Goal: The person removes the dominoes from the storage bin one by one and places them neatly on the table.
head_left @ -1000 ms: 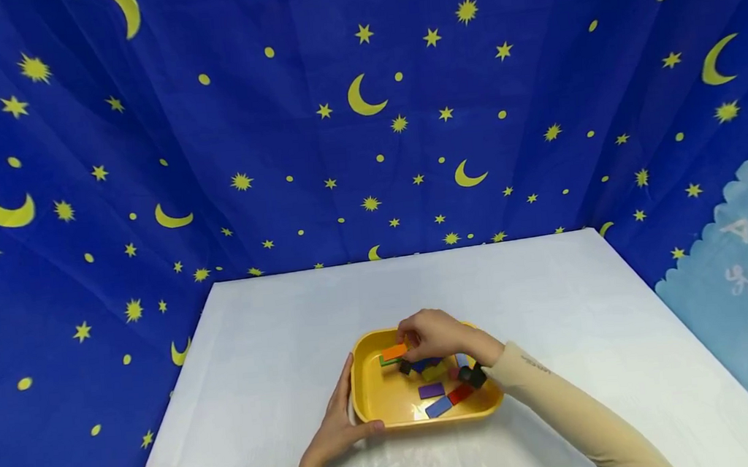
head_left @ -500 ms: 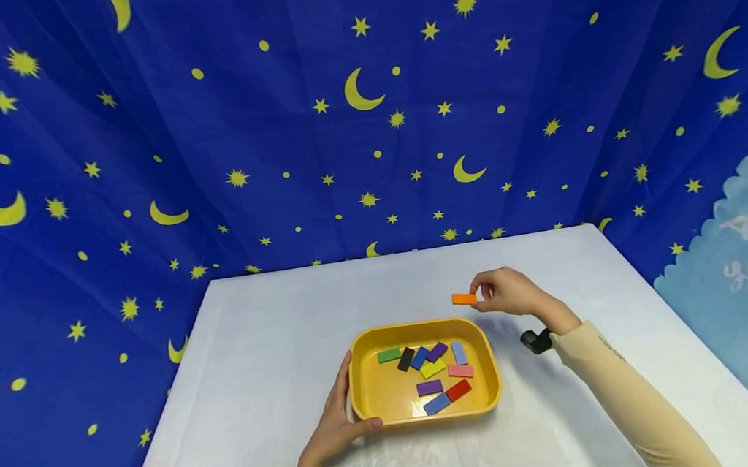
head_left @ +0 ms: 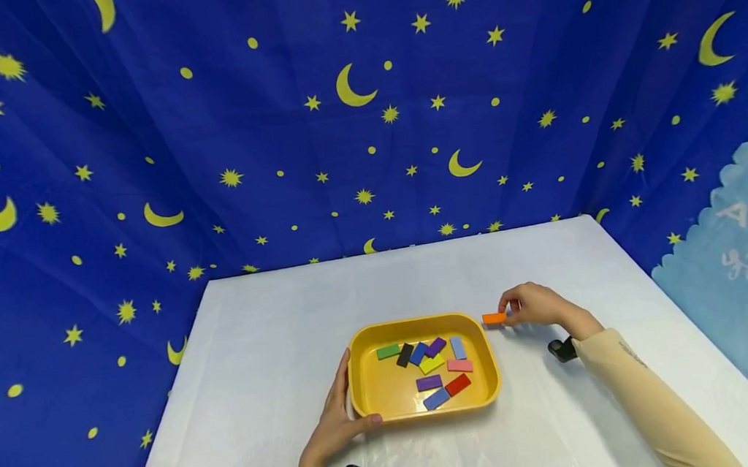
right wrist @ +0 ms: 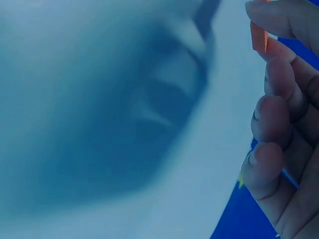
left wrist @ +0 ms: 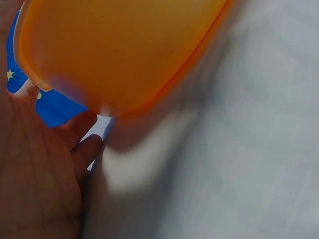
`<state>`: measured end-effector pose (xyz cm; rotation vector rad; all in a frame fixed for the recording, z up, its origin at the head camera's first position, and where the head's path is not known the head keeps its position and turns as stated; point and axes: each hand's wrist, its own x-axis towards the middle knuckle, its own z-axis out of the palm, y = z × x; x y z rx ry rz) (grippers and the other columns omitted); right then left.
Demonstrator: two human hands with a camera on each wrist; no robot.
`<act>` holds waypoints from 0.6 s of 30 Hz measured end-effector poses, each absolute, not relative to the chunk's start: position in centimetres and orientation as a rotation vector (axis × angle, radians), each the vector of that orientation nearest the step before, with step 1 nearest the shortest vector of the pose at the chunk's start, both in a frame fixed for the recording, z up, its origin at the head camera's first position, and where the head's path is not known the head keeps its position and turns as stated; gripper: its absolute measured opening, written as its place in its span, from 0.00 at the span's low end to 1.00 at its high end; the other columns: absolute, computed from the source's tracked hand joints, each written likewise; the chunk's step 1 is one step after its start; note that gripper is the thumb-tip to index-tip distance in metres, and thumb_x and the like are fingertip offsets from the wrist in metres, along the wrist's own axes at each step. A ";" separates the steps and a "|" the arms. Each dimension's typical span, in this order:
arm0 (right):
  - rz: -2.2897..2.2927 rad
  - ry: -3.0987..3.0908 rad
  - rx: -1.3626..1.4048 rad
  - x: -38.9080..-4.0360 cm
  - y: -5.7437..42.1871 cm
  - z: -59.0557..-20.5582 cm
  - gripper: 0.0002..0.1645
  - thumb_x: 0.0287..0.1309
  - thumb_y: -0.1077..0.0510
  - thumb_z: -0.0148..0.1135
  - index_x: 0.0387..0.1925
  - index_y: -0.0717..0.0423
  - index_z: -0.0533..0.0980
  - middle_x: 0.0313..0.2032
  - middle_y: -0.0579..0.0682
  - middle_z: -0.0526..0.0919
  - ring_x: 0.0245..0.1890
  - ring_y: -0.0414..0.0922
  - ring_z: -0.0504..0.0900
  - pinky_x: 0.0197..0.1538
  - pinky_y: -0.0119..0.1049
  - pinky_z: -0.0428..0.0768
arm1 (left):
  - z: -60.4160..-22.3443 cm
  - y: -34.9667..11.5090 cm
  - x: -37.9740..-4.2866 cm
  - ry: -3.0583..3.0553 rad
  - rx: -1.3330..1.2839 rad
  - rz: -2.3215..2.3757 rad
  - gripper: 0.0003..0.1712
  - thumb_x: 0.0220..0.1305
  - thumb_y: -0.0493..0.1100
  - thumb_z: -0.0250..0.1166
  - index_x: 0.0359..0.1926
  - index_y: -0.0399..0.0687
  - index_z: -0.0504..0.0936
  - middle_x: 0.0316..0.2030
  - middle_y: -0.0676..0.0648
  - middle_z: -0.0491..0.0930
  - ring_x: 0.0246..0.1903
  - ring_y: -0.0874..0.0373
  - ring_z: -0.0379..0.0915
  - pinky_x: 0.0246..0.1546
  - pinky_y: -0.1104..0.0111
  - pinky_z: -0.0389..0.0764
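A yellow plastic tray (head_left: 374, 402) sits on the white table with several small coloured blocks in it. At its near left corner my left hand (head_left: 336, 416) holds it, thumb on the front rim and fingers along the left wall. The left wrist view shows that hand's fingers (left wrist: 82, 144) loosely bent beside the orange-looking tray wall. Just right of the tray, my right hand (head_left: 538, 305) pinches an orange block (head_left: 494, 318) between thumb and fingertips, low over the table. In the right wrist view, the block's end (right wrist: 258, 37) shows by the thumb; the other fingers are curled.
Inside the tray lie a green block (head_left: 388, 352), a black block (head_left: 405, 355), a red block (head_left: 458, 384), a pink block (head_left: 460, 366) and others. White cloth covers the table (head_left: 277, 344). A blue curtain (head_left: 287, 130) with moons and stars stands behind.
My right hand has lifted the orange block out of the tray, carried it right past the rim, then lowered it beside the tray. My left hand has stayed at the tray's corner.
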<state>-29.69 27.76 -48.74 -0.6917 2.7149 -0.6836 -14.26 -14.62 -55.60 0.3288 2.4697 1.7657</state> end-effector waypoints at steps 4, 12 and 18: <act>-0.706 2.684 -0.711 -29.5 28.2 -49.6 0.10 0.46 0.56 0.73 0.32 0.47 0.81 0.18 0.42 0.71 0.18 0.40 0.67 0.22 0.31 0.64 | -55.5 -14.6 -14.2 2.463 0.344 1.777 0.69 0.42 0.47 0.79 0.75 0.62 0.39 0.73 0.47 0.42 0.70 0.45 0.40 0.63 0.40 0.44; -0.722 2.654 -0.704 -28.9 28.3 -50.3 0.10 0.44 0.56 0.75 0.30 0.47 0.81 0.18 0.41 0.71 0.18 0.39 0.67 0.23 0.30 0.64 | -55.4 -14.6 -14.3 2.482 0.336 1.751 0.69 0.41 0.46 0.79 0.75 0.65 0.39 0.73 0.47 0.42 0.70 0.46 0.40 0.63 0.41 0.44; -0.733 2.642 -0.672 -28.5 28.4 -50.6 0.10 0.45 0.56 0.75 0.30 0.47 0.81 0.18 0.42 0.71 0.19 0.40 0.68 0.23 0.30 0.64 | -55.3 -14.6 -14.3 2.477 0.309 1.748 0.69 0.41 0.46 0.79 0.75 0.70 0.40 0.73 0.48 0.42 0.70 0.46 0.39 0.64 0.40 0.43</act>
